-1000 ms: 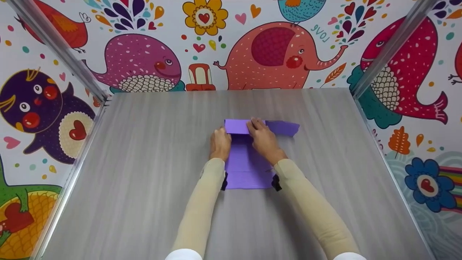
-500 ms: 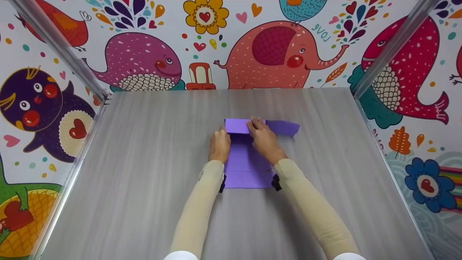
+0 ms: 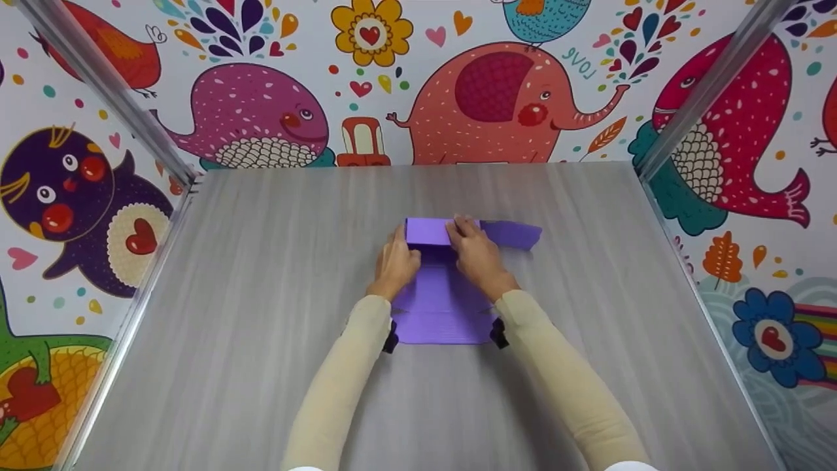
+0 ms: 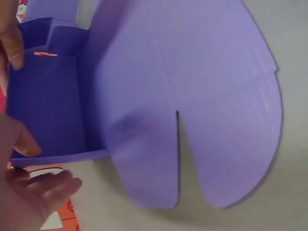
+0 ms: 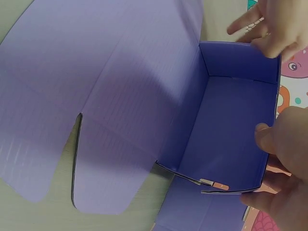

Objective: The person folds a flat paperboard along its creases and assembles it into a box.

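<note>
A partly folded purple cardboard box (image 3: 443,232) stands on the table, its flat panel (image 3: 444,288) lying toward me. In both wrist views, the box's inside (image 5: 226,125) and a large rounded panel with a slit (image 4: 226,96) show. My left hand (image 3: 395,265) is at the left side wall, thumb over the inside and the other fingers loosely extended outside, apart from the wall in the left wrist view. My right hand (image 3: 480,258) grips the wall near its right end, its thumb (image 5: 264,137) inside and fingers outside. A small orange-tipped tab (image 5: 214,184) shows at one corner.
A purple flap (image 3: 513,233) sticks out to the right of the box. The grey wood-grain table (image 3: 274,294) reaches back to a wall with cartoon animals (image 3: 490,104). Metal posts (image 3: 713,85) stand at the table's back corners.
My left hand has loosened, its fingers stretching out along the side wall, and its wrist has shifted left, uncovering the panel's left edge. The right hand and box have barely moved.
</note>
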Demonstrator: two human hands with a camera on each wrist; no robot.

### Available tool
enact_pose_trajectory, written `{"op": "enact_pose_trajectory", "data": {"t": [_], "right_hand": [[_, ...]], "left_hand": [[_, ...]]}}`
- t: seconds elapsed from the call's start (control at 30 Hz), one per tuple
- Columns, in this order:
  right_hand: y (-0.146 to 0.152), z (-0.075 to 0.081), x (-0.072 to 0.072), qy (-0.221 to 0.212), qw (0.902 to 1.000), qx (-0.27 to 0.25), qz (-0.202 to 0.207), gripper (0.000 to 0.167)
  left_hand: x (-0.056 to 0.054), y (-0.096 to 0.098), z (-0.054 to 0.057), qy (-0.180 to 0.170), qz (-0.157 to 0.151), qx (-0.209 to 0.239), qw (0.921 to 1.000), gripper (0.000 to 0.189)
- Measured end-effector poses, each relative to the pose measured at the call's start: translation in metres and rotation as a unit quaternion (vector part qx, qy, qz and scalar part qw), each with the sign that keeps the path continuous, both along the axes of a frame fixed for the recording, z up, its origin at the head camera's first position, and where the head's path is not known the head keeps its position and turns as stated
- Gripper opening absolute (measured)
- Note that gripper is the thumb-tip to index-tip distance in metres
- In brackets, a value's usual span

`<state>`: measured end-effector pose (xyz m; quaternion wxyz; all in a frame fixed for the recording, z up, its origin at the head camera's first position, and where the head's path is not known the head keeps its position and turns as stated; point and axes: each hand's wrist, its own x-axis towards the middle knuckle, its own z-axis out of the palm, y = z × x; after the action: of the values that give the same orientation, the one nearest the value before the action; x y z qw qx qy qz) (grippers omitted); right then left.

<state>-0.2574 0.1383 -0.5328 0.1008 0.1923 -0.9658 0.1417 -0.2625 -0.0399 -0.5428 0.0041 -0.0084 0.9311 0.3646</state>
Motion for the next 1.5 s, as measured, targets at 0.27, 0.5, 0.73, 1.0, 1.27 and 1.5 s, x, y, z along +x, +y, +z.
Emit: {"op": "enact_pose_trajectory", "data": {"t": [0.27, 0.5, 0.73, 1.0, 1.27, 1.5], "right_hand": [[0.0, 0.0, 0.0, 0.004, 1.0, 0.001, 0.002, 0.054], [0.0, -0.002, -0.001, 0.032, 0.9995, 0.006, -0.002, 0.056], [0.0, -0.002, -0.002, 0.034, 0.9992, 0.022, 0.002, 0.057], [0.004, -0.005, -0.002, 0.049, 0.9984, 0.024, 0.014, 0.052], [0.014, 0.003, -0.004, -0.009, 0.9991, 0.009, 0.039, 0.046], [0.037, 0.018, -0.016, -0.029, 0.9973, 0.01, 0.067, 0.051]], "left_hand": [[-0.008, 0.004, 0.017, 0.001, -0.034, 0.04, 0.9986, 0.064], [-0.011, 0.008, 0.016, 0.0, -0.125, 0.013, 0.9921, 0.053], [-0.015, 0.009, 0.013, 0.035, -0.151, 0.004, 0.988, 0.046], [-0.015, 0.011, 0.01, 0.043, -0.149, -0.021, 0.9877, 0.047], [-0.014, 0.013, 0.01, 0.036, -0.149, -0.027, 0.9878, 0.047], [-0.017, 0.012, 0.011, 0.029, -0.147, -0.034, 0.9882, 0.048]]}}
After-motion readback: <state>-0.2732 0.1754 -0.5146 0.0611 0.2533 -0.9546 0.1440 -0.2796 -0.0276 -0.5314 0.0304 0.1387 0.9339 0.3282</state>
